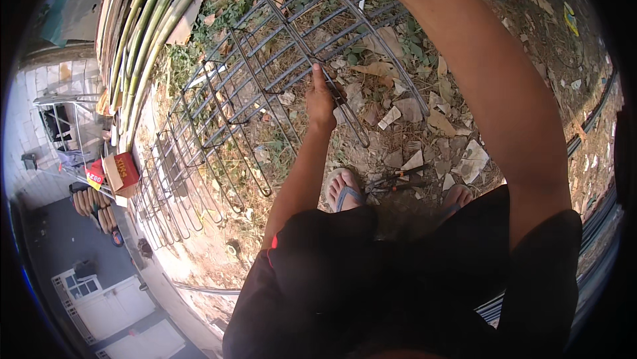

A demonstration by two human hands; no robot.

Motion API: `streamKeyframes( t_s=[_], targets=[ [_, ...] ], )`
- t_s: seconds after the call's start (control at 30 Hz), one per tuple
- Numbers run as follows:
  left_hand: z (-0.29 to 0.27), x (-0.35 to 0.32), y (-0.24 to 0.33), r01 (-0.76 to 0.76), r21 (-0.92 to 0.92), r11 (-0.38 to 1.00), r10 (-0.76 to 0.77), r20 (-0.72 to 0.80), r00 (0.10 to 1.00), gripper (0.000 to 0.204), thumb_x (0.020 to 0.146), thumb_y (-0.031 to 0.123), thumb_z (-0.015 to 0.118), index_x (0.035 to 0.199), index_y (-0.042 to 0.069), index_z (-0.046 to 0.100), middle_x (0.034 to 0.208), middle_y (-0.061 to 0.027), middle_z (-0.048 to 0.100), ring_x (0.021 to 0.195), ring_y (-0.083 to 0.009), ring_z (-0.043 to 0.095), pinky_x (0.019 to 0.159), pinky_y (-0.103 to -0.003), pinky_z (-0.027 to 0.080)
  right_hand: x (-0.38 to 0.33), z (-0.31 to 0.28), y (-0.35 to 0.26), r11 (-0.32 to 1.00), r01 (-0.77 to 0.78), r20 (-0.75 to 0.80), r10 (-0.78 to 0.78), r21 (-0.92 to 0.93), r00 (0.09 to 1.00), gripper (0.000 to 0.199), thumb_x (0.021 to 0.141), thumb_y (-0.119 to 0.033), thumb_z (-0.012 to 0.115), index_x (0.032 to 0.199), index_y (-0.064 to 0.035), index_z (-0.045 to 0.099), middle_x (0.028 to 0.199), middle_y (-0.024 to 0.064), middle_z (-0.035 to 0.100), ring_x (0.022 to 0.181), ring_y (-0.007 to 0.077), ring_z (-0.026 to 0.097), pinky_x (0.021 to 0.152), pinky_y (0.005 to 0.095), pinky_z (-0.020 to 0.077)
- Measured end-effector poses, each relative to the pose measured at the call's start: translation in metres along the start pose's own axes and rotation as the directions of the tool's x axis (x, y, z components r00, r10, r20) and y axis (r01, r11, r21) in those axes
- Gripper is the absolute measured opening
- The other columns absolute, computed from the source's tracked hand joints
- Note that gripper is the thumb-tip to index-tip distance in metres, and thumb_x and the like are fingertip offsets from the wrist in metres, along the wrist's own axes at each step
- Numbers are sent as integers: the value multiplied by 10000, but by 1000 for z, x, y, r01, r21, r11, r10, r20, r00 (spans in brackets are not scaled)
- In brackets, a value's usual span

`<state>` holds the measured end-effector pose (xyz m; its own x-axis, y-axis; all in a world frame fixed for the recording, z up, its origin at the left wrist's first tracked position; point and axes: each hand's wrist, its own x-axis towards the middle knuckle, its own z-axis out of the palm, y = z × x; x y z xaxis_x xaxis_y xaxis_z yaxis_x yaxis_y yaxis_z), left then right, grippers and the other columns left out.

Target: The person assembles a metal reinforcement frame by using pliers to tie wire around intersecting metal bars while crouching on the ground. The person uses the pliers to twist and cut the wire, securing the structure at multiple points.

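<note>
A rebar cage [229, 121] of long steel bars and narrow rectangular stirrups stretches over the ground, from the upper middle toward the left. My left hand [321, 101] is closed around one rebar stirrup [355, 125] at the cage's near side, its thumb laid along the steel. The rounded end of that stirrup sticks out below the hand. My right forearm [458, 34] arches over the right part of the cage toward the top edge, where the picture cuts off the hand. A long-handled tool with dark grips [397, 180] lies between my sandalled feet.
Broken tile pieces [472, 160], dry leaves and weeds litter the ground. Bamboo poles [149, 34] lean at the upper left. Farther left are a red carton [123, 172] and a metal frame [73, 123]. Long bars [600, 216] run along the right rim.
</note>
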<state>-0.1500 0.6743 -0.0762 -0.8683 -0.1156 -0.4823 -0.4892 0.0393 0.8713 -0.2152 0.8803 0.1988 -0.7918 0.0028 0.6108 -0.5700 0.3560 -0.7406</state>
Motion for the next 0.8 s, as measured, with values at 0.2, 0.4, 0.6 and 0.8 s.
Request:
streamKeyframes(
  t_s=[0.2,0.4,0.6,0.8],
  targets=[
    [-11,0,-1,80,-172,982,-60,114,992,814,962,781,456,1164,21,668,956,-105,722,830,-240,704,781,-396,581,-43,38,50,885,-42,433,268,-463,861,271,924,-117,567,1050,-119,807,804,116,754,708,241,714,709,427,575],
    [-25,14,-1,113,-268,957,-57,208,976,666,935,608,694,1254,25,646,1092,-107,731,944,-235,714,820,-390,578,-76,65,102,831,-140,485,441,-538,755,271,951,-134,557,1079,-100,794,867,156,748,855,318,728,835,483,559],
    [-30,17,0,23,-194,981,-13,49,999,618,917,549,752,1214,16,660,1081,-84,736,929,-194,703,800,-355,572,-79,105,133,785,-181,357,457,-592,815,274,911,-139,565,1056,-128,798,980,168,764,972,365,722,876,491,560],
    [-37,27,-6,11,-373,928,-31,-47,998,491,956,460,742,1170,22,680,1013,-57,720,851,-164,679,718,-325,543,-61,110,141,687,-210,267,518,-695,813,279,851,-141,601,1046,-148,801,1049,166,762,1041,372,711,923,503,555]
  ],
)
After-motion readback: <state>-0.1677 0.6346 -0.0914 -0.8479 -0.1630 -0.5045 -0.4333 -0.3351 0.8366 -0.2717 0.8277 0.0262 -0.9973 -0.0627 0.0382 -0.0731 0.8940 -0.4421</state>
